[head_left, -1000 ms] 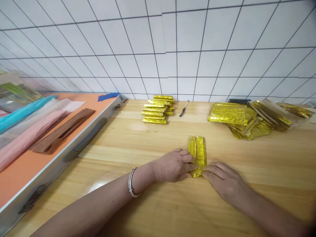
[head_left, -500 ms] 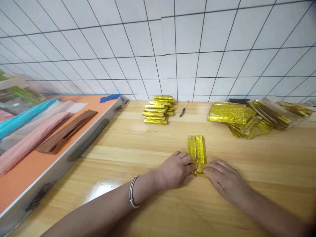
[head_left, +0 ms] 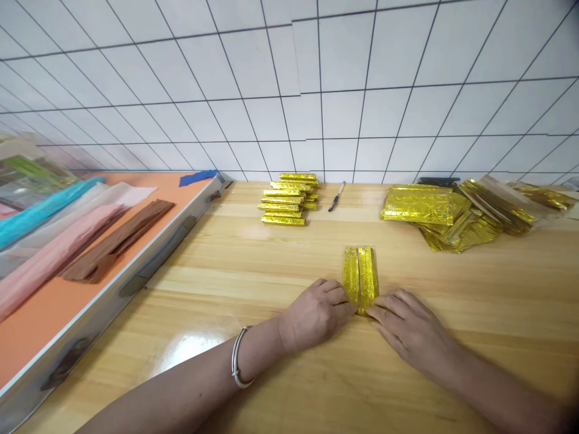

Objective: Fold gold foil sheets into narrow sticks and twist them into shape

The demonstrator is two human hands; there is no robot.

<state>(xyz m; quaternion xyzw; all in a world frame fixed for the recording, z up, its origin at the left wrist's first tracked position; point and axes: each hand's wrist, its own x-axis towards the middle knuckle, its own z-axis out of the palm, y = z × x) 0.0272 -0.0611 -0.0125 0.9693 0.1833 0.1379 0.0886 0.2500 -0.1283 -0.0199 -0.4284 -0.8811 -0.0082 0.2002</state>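
A sheet of gold foil paper point(head_left: 368, 271) lies on the wooden table, its two long sides folded inward so that they meet along a centre seam. My left hand point(head_left: 319, 314), with a silver bangle on the wrist, has its fingers closed at the foil's near left corner. Opposite it, my right hand point(head_left: 409, 325) pinches the near right corner. Both sets of fingertips touch the foil's near end and partly cover it.
Several narrow folded gold strips point(head_left: 284, 202) are stacked near the tiled wall, beside a pen point(head_left: 337, 198). At the back right lies a pile of gold foil sheets point(head_left: 418, 205). On the left, an orange-topped case point(head_left: 136, 181) bears brown crepe paper point(head_left: 120, 238) and pink, white and blue rolls.
My left fingers have drawn back slightly from the seam to the left corner. My right fingertips have shifted a little inward over the near right corner.
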